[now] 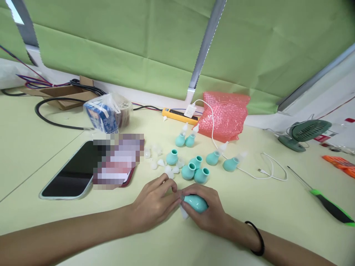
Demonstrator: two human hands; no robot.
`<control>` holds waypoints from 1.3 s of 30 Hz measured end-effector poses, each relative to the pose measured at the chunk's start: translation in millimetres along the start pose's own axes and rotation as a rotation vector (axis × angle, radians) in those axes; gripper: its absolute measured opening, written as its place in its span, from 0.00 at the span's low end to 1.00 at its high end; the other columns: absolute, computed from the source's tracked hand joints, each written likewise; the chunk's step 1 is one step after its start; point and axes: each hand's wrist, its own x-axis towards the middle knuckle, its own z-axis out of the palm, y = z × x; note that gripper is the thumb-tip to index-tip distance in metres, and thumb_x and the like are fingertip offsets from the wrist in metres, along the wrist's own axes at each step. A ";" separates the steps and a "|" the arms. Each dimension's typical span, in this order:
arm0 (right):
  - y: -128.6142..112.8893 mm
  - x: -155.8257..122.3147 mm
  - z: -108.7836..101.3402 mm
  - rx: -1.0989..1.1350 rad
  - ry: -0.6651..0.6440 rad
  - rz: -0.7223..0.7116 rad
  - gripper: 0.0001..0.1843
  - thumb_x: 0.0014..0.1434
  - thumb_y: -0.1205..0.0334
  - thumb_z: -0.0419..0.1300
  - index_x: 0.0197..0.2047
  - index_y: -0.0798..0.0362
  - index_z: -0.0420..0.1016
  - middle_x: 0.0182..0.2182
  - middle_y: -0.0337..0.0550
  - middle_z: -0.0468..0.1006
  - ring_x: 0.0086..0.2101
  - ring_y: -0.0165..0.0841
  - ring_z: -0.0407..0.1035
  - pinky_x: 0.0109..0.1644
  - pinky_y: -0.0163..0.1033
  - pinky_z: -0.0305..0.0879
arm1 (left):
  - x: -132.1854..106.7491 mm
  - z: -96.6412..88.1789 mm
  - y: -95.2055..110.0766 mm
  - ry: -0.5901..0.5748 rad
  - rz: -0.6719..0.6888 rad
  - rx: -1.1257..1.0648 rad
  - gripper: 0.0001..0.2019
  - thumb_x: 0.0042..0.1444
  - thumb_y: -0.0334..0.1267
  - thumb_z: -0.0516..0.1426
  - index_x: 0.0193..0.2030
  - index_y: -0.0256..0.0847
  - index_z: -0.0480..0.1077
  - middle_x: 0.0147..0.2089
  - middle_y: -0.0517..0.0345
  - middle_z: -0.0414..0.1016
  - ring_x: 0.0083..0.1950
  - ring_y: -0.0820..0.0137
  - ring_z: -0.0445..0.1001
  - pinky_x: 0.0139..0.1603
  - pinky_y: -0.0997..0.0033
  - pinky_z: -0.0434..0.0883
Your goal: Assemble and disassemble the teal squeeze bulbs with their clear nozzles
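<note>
My right hand is wrapped round a teal squeeze bulb, which lies on its side low over the table. At the bulb's neck, the fingers of my left hand pinch a translucent plastic piece, mostly hidden by the fingers. Just beyond my hands stand several open teal bulbs, their round mouths facing up. Loose translucent tips and caps lie scattered left of them. Farther back and to the right, several bulbs carry clear pointed nozzles, like nasal aspirators.
Two phones lie at left, one with a blurred screen. Behind are a bagged blue pack, a yellow power strip and pink bubble wrap. A white cable, a screwdriver and a green fan are at right.
</note>
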 end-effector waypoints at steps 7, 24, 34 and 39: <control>-2.4 -0.8 0.2 0.017 -0.009 0.055 0.07 0.49 0.69 0.56 0.34 0.52 0.66 0.29 0.42 0.75 0.30 0.31 0.70 0.34 0.36 0.66 | -4.1 2.1 0.1 0.037 0.159 0.165 0.03 0.52 0.26 0.53 0.31 0.34 0.66 0.30 0.54 0.66 0.32 0.69 0.58 0.26 0.71 0.59; 1.9 -3.3 0.3 -0.053 -0.021 -0.016 0.08 0.50 0.70 0.54 0.35 0.51 0.64 0.29 0.41 0.74 0.31 0.31 0.69 0.34 0.36 0.66 | -3.8 6.0 0.8 -0.067 0.037 0.185 0.05 0.53 0.26 0.49 0.32 0.35 0.64 0.32 0.52 0.63 0.35 0.66 0.58 0.32 0.66 0.60; 1.8 -3.4 0.8 -0.044 -0.032 -0.001 0.08 0.50 0.70 0.54 0.35 0.51 0.64 0.30 0.41 0.74 0.31 0.31 0.69 0.34 0.36 0.66 | -0.6 6.4 1.5 -0.132 0.054 0.215 0.06 0.56 0.26 0.46 0.32 0.34 0.63 0.28 0.54 0.62 0.32 0.66 0.57 0.30 0.67 0.57; 2.5 -4.2 1.7 -0.038 -0.041 0.013 0.10 0.49 0.71 0.54 0.36 0.51 0.64 0.30 0.41 0.73 0.31 0.31 0.68 0.34 0.36 0.65 | 4.0 -3.0 4.0 -0.056 0.014 0.095 0.07 0.56 0.31 0.48 0.36 0.34 0.65 0.30 0.52 0.62 0.32 0.66 0.58 0.31 0.67 0.58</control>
